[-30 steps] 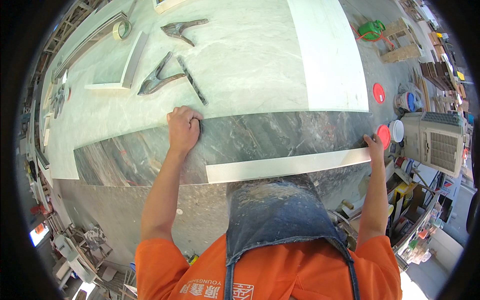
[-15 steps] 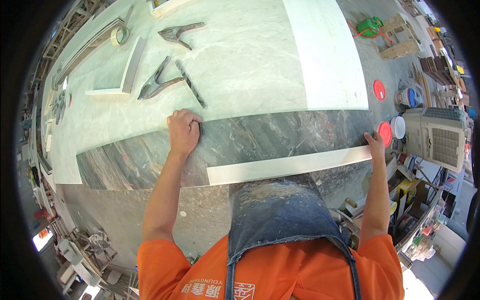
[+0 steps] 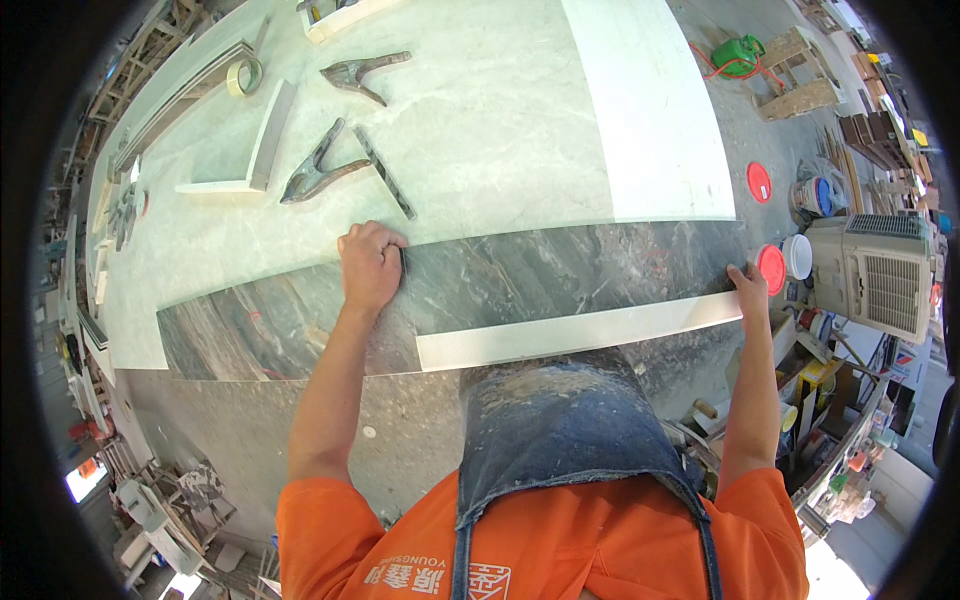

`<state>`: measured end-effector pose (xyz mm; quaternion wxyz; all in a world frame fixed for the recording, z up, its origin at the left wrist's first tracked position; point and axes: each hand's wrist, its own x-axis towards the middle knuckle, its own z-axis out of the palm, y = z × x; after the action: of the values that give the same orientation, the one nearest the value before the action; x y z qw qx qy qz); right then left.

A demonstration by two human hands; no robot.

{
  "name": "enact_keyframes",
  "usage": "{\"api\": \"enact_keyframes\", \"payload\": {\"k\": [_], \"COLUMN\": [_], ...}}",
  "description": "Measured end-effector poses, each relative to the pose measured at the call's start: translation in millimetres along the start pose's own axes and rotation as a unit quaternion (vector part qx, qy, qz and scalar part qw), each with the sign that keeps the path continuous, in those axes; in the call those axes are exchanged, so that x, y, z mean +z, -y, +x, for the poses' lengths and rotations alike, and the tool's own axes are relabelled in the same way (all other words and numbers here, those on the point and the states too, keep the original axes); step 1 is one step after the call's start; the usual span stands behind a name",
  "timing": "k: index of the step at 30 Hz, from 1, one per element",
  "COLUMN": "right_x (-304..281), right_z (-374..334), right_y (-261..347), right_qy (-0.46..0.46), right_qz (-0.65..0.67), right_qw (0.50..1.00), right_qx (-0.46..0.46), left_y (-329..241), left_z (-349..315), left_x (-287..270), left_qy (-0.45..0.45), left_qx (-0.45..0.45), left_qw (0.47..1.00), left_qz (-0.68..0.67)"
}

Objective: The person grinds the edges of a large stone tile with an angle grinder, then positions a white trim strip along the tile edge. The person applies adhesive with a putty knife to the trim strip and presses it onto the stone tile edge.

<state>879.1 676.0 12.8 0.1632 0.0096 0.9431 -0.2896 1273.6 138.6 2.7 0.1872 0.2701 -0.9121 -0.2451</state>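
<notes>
A dark grey marble-patterned slab [image 3: 570,262] with pale and rusty veins lies along the near edge of the pale table. Its near side bears a long white strip [image 3: 580,333]. My left hand [image 3: 372,262] is closed at the slab's left end, fingers curled and their tips hidden. At the opposite end my right hand [image 3: 748,290] grips the corner, thumb on top. Left of the seam, under my left forearm, extends a second marble-patterned slab [image 3: 250,325]. Beyond my left hand lie a narrow dark stone strip [image 3: 384,172] and a spring clamp [image 3: 322,170].
Another spring clamp [image 3: 366,76], a white L-shaped piece [image 3: 262,150] and a tape roll [image 3: 243,77] rest on the pale tabletop [image 3: 490,130]. Right of the table stand a green gas cylinder [image 3: 739,56], a wooden stool [image 3: 797,75], buckets and a beige air cooler [image 3: 868,275].
The whole view has shifted very slightly. Both hands keep their places at the two ends of the slab.
</notes>
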Motion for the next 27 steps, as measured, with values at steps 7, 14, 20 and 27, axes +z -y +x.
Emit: {"api": "enact_keyframes", "payload": {"k": [7, 14, 20, 27], "right_x": [2, 5, -2, 0], "right_z": [1, 10, 24, 13], "right_y": [-1, -22, -42, -13], "right_qy": [0.012, -0.002, 0.01, 0.01], "right_qz": [-0.024, -0.007, -0.02, -0.052], "right_qw": [1.0, 1.0, 1.0, 0.999], "right_qx": [-0.003, -0.013, 0.001, 0.014], "left_y": [1, -9, -5, -1], "left_z": [-3, -3, -1, -3], "left_x": [-5, -10, -2, 0], "left_qy": [0.003, 0.015, 0.0, -0.004], "left_qx": [-0.002, 0.055, 0.068, 0.066], "left_qw": [0.999, 0.996, 0.995, 0.996], "left_qz": [-0.046, -0.07, -0.074, -0.055]}}
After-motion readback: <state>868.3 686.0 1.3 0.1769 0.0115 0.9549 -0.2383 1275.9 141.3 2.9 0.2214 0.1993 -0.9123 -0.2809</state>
